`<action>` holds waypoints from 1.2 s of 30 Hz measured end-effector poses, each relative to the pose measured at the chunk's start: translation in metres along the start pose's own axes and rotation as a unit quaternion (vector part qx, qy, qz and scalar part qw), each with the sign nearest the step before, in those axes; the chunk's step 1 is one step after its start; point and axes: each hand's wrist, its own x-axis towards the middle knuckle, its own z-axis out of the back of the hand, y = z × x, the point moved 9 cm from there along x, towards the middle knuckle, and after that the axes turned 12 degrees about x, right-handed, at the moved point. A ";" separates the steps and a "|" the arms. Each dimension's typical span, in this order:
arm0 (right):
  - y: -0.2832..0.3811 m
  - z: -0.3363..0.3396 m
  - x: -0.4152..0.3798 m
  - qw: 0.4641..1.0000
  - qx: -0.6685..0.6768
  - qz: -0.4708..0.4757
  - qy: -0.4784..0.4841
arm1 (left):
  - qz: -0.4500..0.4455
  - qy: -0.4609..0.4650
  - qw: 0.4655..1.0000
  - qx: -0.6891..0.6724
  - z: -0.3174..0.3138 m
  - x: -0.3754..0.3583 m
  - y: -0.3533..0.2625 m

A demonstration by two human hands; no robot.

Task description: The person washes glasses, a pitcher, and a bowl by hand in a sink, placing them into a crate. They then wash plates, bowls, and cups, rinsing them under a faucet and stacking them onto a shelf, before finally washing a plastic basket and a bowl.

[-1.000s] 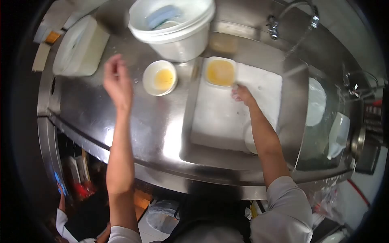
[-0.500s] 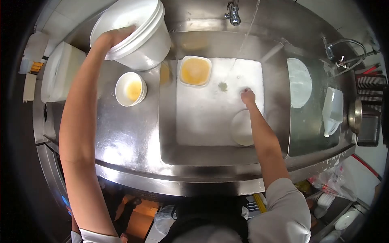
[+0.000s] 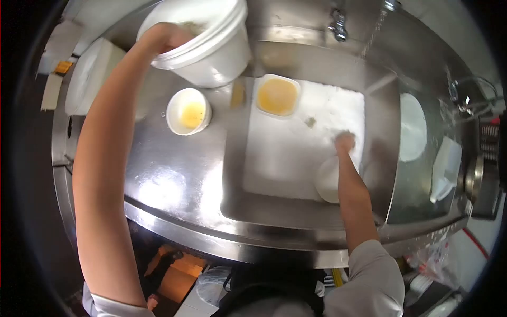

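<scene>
From my head view, the left hand [image 3: 177,38] reaches over the rim of the white bucket [image 3: 216,64], on the steel counter [image 3: 153,153] beyond the basin's far left corner. I can make out something greenish inside, but the fingertips are hidden, so I can't tell if they are clamped on anything.

Nearer, left of the basin [image 3: 232,179], a small round tub [image 3: 173,112] holds a little yellow liquid [image 3: 191,114]. The square tub [image 3: 259,100], full of yellow-orange contents [image 3: 278,95], sits in the basin's far left corner on the white layer [image 3: 285,145].

My right hand [image 3: 346,140] is low over that layer near the right edge, well apart from the left; it's blurred, and I can't tell whether it grips anything. The pale round piece [image 3: 327,179] just below it is partly covered by the forearm. The bucket's top is cut off by the frame.
</scene>
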 end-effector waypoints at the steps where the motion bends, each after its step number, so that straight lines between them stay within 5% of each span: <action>1: 0.000 -0.010 0.005 0.999 0.009 -0.013 -0.037 | -0.009 0.010 0.996 0.090 0.003 0.004 -0.001; 2: 0.000 -0.017 0.008 0.997 0.019 -0.025 -0.073 | 0.070 -0.096 0.984 0.136 0.019 -0.006 -0.003; 5: -0.020 -0.004 -0.008 0.945 0.261 -0.192 -0.054 | 0.020 -0.099 0.959 0.264 0.031 0.017 0.001; 9: -0.034 -0.039 -0.015 0.705 0.635 -0.311 0.051 | -0.054 -0.152 0.927 0.339 0.038 0.013 -0.028; 11: -0.022 -0.017 -0.033 0.632 0.707 -0.315 0.033 | -0.033 -0.140 0.919 0.368 0.038 0.000 -0.038; 12: -0.019 -0.008 -0.038 0.625 0.716 -0.310 0.023 | -0.019 -0.136 0.914 0.381 0.038 -0.008 -0.038; 15: -0.017 0.026 -0.053 0.702 0.650 -0.289 -0.031 | 0.012 -0.050 0.998 -0.031 0.029 -0.030 -0.016; 17: -0.053 -0.039 -0.002 0.857 0.445 -0.252 -0.065 | -0.031 -0.006 0.998 -0.050 0.026 -0.011 -0.005; 19: -0.022 0.037 -0.064 0.683 0.629 -0.366 -0.056 | -0.014 -0.034 0.997 -0.067 0.031 -0.032 0.000; 21: -0.004 0.036 -0.072 0.520 0.762 -0.386 -0.023 | -0.021 -0.114 0.990 -0.081 0.048 -0.050 0.001; 24: 0.014 -0.015 -0.041 0.416 0.863 -0.254 0.134 | -0.042 -0.388 0.920 -0.012 0.090 -0.070 -0.003; 27: 0.020 0.011 -0.048 0.394 0.857 -0.295 0.153 | -0.079 -0.523 0.842 -0.108 0.094 -0.129 -0.012; 28: 0.023 0.040 -0.055 0.393 0.868 -0.269 0.139 | -0.094 -0.552 0.812 -0.167 0.087 -0.155 -0.018; 31: 0.023 0.114 -0.061 0.518 0.818 -0.234 0.087 | -0.250 -0.542 0.743 -0.302 0.045 -0.219 -0.037; 33: 0.011 0.177 -0.070 0.791 0.585 -0.178 -0.008 | -0.331 -0.379 0.785 -0.362 -0.015 -0.242 -0.066; 34: 0.002 0.204 -0.079 0.887 0.433 -0.148 -0.061 | -0.370 -0.327 0.782 -0.379 -0.046 -0.234 -0.080; 36: -0.005 0.250 -0.104 0.873 0.445 -0.044 -0.196 | -0.430 -0.278 0.774 -0.372 -0.111 -0.204 -0.104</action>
